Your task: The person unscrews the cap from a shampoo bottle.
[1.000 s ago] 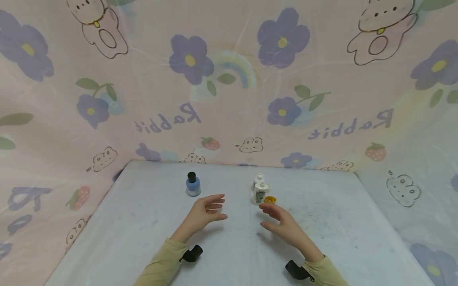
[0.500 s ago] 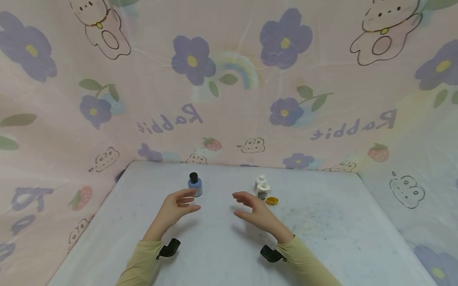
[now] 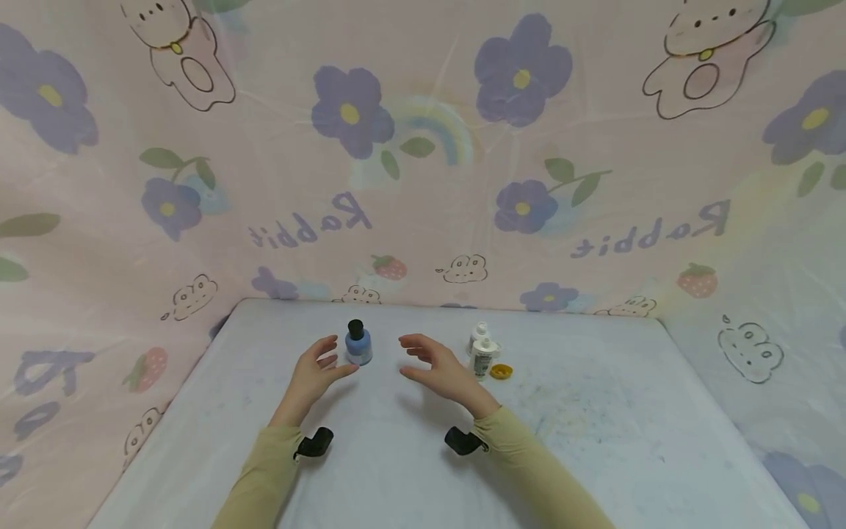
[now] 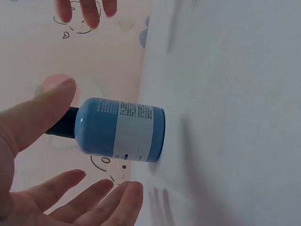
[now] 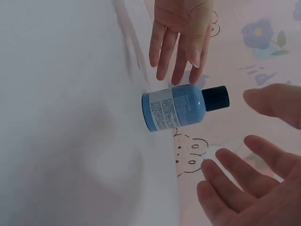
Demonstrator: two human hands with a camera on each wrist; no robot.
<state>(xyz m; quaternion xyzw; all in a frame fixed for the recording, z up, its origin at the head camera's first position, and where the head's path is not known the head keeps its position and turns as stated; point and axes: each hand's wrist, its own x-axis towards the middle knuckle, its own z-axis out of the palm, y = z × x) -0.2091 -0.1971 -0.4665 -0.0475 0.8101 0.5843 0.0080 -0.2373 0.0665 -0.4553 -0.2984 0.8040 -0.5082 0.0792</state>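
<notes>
A blue bottle (image 3: 359,347) with a black cap and a pale label stands upright on the white table. Just left of it is my left hand (image 3: 316,375), fingers spread and thumb apart; in the left wrist view the bottle (image 4: 120,129) shows between thumb and fingers, and I cannot tell whether they touch it. My right hand (image 3: 436,367) hovers to the bottle's right with a gap between, its fingers relaxed and holding nothing. In the right wrist view the bottle (image 5: 174,107) lies beyond the right fingertips, with the left hand (image 5: 183,37) beside it.
Two small white bottles, the nearer one (image 3: 482,358) with a printed label, stand right of my right hand. By them lies a yellow cap-like ring (image 3: 501,372). A patterned pink curtain (image 3: 423,220) rises behind the table (image 3: 595,441).
My right hand has moved left, away from the white bottles and toward the blue one. The left hand first moved left, then slightly forward beside the blue bottle.
</notes>
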